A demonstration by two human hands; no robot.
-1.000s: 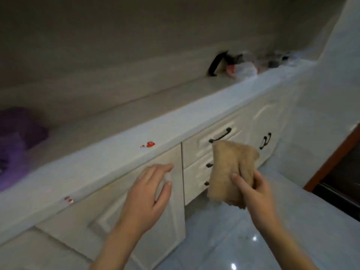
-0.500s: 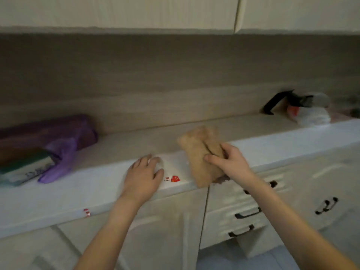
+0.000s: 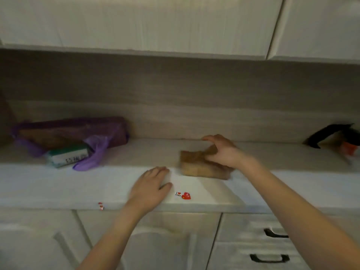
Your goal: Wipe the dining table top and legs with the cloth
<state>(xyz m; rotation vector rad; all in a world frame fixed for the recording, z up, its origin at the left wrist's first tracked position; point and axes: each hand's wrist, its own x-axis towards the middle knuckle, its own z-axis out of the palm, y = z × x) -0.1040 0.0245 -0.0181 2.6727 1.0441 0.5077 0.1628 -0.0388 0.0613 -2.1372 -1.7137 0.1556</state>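
A folded tan cloth (image 3: 196, 166) lies on the white counter top (image 3: 272, 184), near its front edge. My right hand (image 3: 222, 152) is on the cloth's right part, with the thumb and fingers still around its upper fold. My left hand (image 3: 150, 189) rests flat on the counter's front edge, left of the cloth, with its fingers apart and nothing in it. No dining table is in view.
A purple plastic bag (image 3: 78, 137) with a green and white box (image 3: 68, 157) sits at the back left of the counter. A black object (image 3: 327, 134) lies at the far right. White wall cabinets (image 3: 155, 24) hang above; drawers with black handles (image 3: 269, 258) are below right.
My right hand has carried the cloth up from in front of the drawers and set it down on the counter. My left hand has moved from the cabinet door onto the counter edge.
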